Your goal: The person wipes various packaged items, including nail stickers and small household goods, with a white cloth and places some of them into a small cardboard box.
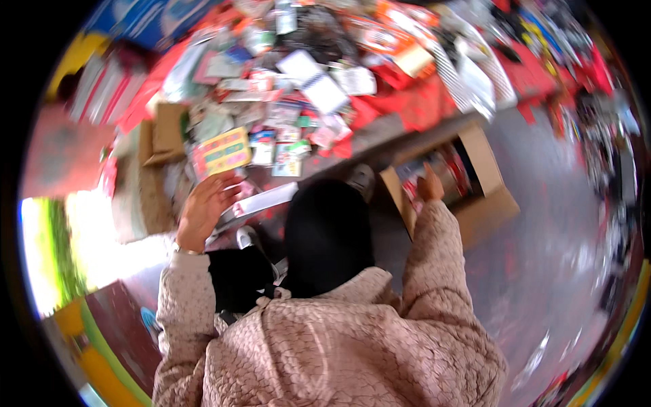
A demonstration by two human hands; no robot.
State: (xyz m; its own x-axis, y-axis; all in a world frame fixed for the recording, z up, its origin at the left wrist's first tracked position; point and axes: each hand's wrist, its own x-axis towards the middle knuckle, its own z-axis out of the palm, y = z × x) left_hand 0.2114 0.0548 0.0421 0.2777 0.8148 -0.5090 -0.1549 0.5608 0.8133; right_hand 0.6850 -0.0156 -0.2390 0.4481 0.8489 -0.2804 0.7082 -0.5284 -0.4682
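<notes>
My left hand (205, 207) reaches over the near left edge of the heaped table, fingers stretched and slightly apart. Its fingertips are just below a yellow card (226, 150) with rows of coloured patches; whether they touch it cannot be made out. Beside that hand lies a long white flat strip or box (266, 199). My right hand (429, 184) is over an open cardboard box (489, 210) on the right. Red and clear packaged goods (456, 169) lie inside the box. Motion smears the right fingers, so any grip there is unclear.
A red-covered table (407, 105) carries a pile of small packets, papers and a black plastic bag (319, 34). Another open carton (163, 136) stands at the left. Goods line the far right side (614, 156). Grey floor (542, 258) extends to the right of my body.
</notes>
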